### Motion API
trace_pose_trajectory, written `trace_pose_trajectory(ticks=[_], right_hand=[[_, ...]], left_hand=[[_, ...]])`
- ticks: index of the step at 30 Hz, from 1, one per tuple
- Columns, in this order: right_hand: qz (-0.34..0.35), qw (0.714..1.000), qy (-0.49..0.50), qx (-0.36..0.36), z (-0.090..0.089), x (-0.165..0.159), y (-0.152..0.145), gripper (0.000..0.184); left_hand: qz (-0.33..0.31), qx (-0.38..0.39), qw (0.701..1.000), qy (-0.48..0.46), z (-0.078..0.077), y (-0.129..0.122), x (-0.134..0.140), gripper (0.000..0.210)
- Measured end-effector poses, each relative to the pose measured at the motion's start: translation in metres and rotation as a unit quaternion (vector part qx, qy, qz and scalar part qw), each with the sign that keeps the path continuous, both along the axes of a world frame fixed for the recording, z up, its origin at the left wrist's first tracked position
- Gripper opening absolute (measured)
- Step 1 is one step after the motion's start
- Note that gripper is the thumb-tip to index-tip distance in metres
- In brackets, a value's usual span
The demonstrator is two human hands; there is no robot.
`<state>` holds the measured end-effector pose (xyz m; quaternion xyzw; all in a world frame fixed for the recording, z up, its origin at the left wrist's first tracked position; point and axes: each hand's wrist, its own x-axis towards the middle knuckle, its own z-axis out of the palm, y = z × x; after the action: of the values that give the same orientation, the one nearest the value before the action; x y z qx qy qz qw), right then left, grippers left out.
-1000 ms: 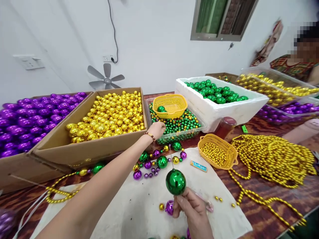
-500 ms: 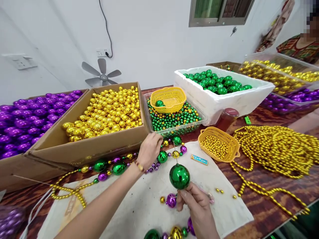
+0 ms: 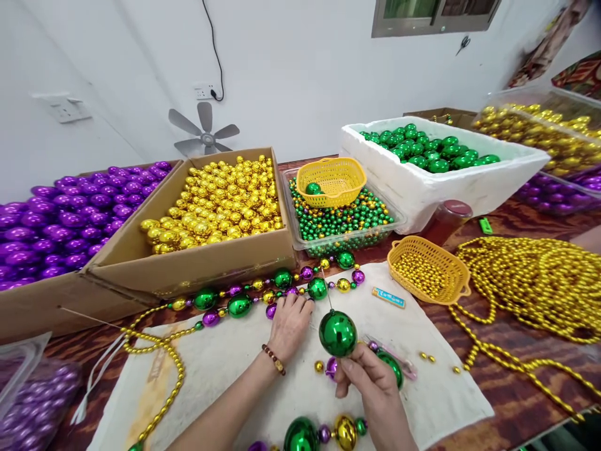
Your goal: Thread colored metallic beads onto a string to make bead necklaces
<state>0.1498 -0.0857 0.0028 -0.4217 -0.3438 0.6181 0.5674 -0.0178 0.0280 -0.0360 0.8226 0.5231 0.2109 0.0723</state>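
In my right hand [image 3: 375,382], thumb and finger pinch at the base of a large green bead [image 3: 338,333]. A thin needle [image 3: 327,289] sticks up from the top of this bead. My left hand [image 3: 292,322] rests over the cloth with its fingers curled down beside a bead garland [image 3: 239,305]. Its fingertips are hidden, so what they hold cannot be seen. Beside my right hand lie a small gold bead [image 3: 318,366], a purple bead [image 3: 331,368] and another green bead [image 3: 390,368]. Strung beads [image 3: 301,435] lie at the front edge.
Boxes of purple beads [image 3: 70,219] and gold beads [image 3: 216,207] stand left. Behind are a clear tray [image 3: 345,241], a yellow basket [image 3: 333,181] and a foam box [image 3: 451,194]. Rightward lie a second basket [image 3: 427,269], a jar [image 3: 451,219] and gold bead strands [image 3: 549,282].
My left hand has come back from the tray's front edge onto the cloth, where small purple beads lay. My right hand still holds the green bead. The view has shifted slightly.
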Motion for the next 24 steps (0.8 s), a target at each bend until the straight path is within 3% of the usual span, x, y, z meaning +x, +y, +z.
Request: trace_pose_trajectory(ticks=[3, 4, 5, 6, 7, 8, 9, 10, 12, 17, 24], right_hand=[[0.005, 1.000, -0.029, -0.004, -0.001, 0.000, -0.002, 0.027], [0.010, 0.999, -0.042, -0.004, -0.002, -0.001, -0.002, 0.028], [0.017, 0.998, -0.054, -0.004, -0.002, -0.002, -0.003, 0.028], [0.027, 0.998, -0.064, -0.003, -0.003, -0.003, -0.004, 0.028], [0.039, 0.997, -0.072, -0.003, -0.004, -0.004, -0.005, 0.028], [0.053, 0.995, -0.080, -0.003, -0.005, -0.005, -0.006, 0.029], [0.068, 0.994, -0.087, -0.003, -0.006, -0.007, -0.007, 0.029], [0.083, 0.992, -0.094, -0.004, -0.007, -0.008, -0.009, 0.030], [0.112, 0.987, -0.112, -0.007, -0.010, -0.011, -0.011, 0.032], [0.139, 0.978, -0.154, -0.004, -0.014, -0.016, -0.016, 0.035], [0.149, 0.974, -0.171, -0.002, -0.016, -0.016, -0.017, 0.035]], left_hand=[[0.044, -0.022, 0.993, -0.105, 0.009, -0.007, -0.008, 0.024], [0.064, -0.061, 0.976, -0.199, 0.015, -0.011, -0.013, 0.026], [0.082, -0.117, 0.936, -0.321, 0.022, -0.016, -0.018, 0.027], [0.095, -0.181, 0.867, -0.454, 0.031, -0.021, -0.023, 0.026], [0.102, -0.239, 0.776, -0.574, 0.039, -0.026, -0.027, 0.024], [0.105, -0.283, 0.683, -0.665, 0.048, -0.031, -0.032, 0.021], [0.104, -0.309, 0.612, -0.720, 0.055, -0.035, -0.035, 0.019], [0.104, -0.323, 0.560, -0.756, 0.062, -0.039, -0.038, 0.017], [0.106, -0.331, 0.503, -0.791, 0.072, -0.045, -0.042, 0.016], [0.103, -0.326, 0.471, -0.814, 0.082, -0.049, -0.047, 0.020], [0.090, -0.316, 0.490, -0.807, 0.084, -0.050, -0.052, 0.016]])
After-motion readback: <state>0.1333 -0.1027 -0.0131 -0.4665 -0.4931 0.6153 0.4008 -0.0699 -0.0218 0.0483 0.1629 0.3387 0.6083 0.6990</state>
